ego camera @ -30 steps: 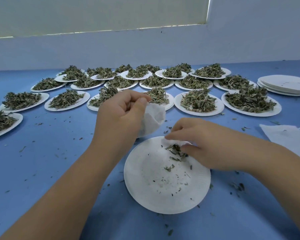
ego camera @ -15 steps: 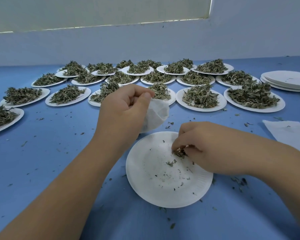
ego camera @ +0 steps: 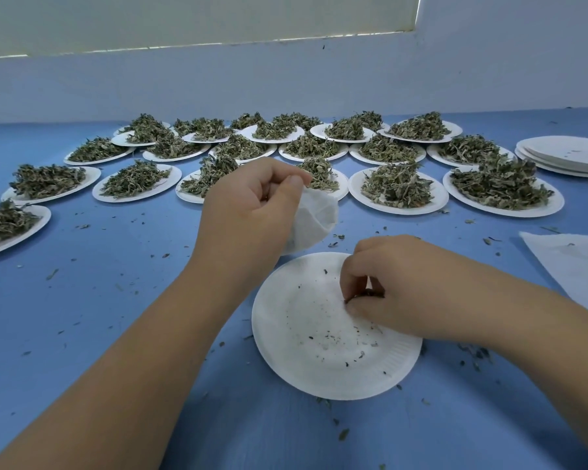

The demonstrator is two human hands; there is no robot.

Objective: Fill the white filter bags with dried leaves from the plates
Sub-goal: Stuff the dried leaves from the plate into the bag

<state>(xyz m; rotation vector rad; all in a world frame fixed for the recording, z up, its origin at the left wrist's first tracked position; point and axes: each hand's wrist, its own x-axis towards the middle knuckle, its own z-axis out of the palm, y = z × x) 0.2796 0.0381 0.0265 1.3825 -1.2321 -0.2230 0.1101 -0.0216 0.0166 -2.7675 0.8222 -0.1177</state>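
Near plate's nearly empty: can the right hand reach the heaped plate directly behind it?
Probably yes: the right hand pinches only leaf scraps, and just bare table lies between it and that heaped plate.

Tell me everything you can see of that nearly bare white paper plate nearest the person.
The round white paper plate lies flat on the blue table. It looks like thin pressed paper with a ribbed rim. Only dark leaf crumbs dot it. The right hand reaches over its right side, pinching a few dried leaves. The left hand holds a white filter bag just beyond its far rim.
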